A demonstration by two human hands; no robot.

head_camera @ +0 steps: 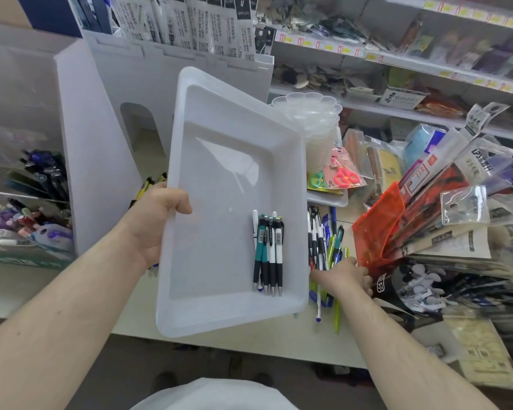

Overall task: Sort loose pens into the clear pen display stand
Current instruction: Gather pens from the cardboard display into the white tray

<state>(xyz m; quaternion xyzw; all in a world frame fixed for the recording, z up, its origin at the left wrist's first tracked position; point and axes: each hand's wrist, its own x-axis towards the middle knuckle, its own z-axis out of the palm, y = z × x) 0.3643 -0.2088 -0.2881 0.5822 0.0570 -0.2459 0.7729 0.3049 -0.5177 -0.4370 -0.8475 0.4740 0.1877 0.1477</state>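
Stand (27, 202): far left, clear, part-filled w/ pens.
Left hand (157, 226): fingers gripped on tray (219, 161) rim, thumb over edge; tray held tilted above tabletop (71, 291).
Pens in tray (268, 253): approx. six, light, stiff, smooth barrels; likely best pinched mid-barrel.
Loose pens (323, 241): heaped on tabletop, right of tray.
Right hand (345, 276): laid on heap; finger state cannot be told.

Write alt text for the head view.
The left hand holds a translucent plastic tray with a few click pens lying in it, while the right hand reaches into loose pens on the white counter beside it.
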